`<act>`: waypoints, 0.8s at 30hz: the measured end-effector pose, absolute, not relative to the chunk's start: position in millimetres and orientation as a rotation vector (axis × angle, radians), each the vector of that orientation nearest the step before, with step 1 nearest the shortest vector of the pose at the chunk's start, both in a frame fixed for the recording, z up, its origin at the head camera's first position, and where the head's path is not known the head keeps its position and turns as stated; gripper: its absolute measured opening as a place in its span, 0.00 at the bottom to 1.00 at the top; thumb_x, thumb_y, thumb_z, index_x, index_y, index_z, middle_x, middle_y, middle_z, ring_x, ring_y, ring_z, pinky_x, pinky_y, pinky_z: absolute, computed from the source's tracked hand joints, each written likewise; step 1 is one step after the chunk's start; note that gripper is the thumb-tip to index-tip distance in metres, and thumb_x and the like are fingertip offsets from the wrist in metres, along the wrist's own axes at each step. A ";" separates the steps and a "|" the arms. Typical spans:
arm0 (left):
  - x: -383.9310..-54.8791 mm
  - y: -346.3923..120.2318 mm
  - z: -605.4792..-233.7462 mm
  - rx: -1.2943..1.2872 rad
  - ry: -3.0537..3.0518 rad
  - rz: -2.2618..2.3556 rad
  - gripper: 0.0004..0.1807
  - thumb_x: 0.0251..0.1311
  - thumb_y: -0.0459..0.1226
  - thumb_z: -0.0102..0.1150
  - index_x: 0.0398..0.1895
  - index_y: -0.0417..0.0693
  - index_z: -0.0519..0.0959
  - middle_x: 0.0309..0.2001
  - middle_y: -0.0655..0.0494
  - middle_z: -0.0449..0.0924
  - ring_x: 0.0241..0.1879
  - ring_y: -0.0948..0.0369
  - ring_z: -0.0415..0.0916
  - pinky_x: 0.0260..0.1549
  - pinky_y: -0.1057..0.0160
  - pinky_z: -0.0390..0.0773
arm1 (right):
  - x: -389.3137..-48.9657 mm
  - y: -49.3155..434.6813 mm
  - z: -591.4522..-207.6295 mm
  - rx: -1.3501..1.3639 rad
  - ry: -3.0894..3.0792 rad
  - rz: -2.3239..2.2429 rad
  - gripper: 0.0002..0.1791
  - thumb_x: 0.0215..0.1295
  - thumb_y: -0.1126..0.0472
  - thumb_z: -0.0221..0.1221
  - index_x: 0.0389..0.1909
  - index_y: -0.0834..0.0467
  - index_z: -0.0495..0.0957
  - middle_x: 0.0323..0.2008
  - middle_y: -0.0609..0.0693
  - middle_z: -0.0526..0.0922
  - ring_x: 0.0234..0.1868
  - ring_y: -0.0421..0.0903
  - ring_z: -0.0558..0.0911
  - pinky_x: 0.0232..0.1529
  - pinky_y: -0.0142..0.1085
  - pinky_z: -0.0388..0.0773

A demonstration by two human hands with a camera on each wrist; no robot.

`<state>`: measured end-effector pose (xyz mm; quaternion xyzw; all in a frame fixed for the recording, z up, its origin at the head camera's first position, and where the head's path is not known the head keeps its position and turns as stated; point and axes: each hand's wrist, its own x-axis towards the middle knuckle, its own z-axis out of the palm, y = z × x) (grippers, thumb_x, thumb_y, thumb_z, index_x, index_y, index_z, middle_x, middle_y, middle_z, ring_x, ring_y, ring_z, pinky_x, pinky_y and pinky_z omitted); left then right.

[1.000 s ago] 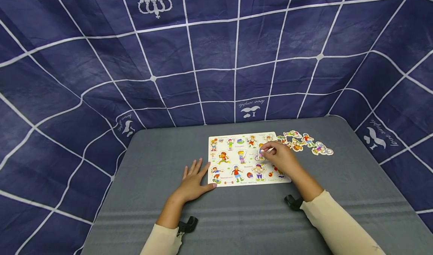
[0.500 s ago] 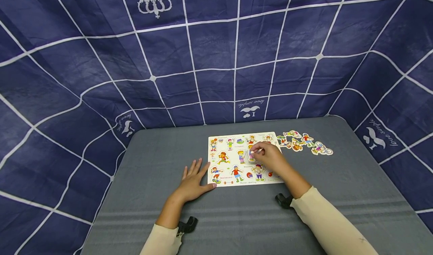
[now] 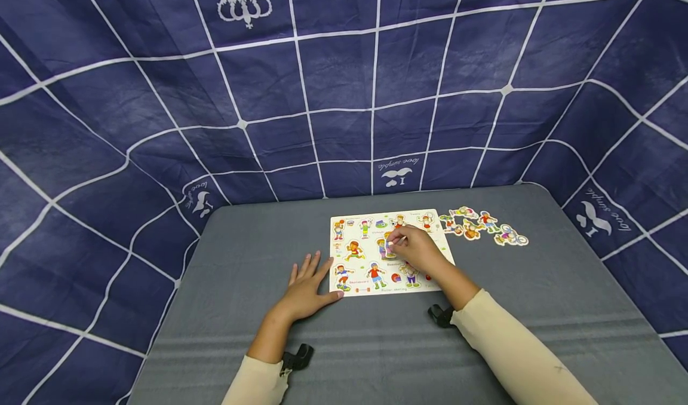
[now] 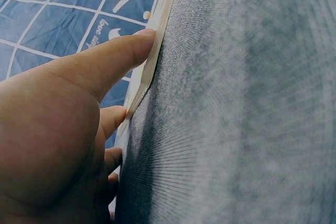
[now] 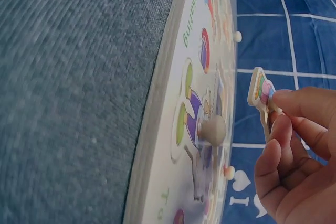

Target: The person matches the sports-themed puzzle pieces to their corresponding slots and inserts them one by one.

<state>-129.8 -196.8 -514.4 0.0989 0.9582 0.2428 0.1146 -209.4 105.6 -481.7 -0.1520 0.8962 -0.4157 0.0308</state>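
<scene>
The puzzle piece [image 5: 261, 90], probably light, stiff and easily pinched by its thin rim, hangs above the board [image 3: 360, 269], gripped between the right hand's [image 3: 418, 249] fingertips; the left hand's [image 3: 303, 295] fingers spread wide at the edge

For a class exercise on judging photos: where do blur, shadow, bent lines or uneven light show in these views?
Head view: fairly even light, but some curtain lines bend; left wrist view: the grey cloth softens rightward, darkens beside the board, and the left hand is shaded low down; right wrist view: the board's far end looks hazy.
</scene>
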 end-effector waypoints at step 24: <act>-129.3 -196.7 -514.5 0.299 2.817 0.704 0.50 0.60 0.66 0.60 0.82 0.62 0.53 0.83 0.49 0.40 0.83 0.47 0.31 0.77 0.35 0.32 | -221.1 87.7 -491.6 -0.413 2.763 -1.136 0.03 0.60 0.66 0.66 0.33 0.55 0.84 0.31 0.48 0.82 0.32 0.42 0.77 0.37 0.34 0.73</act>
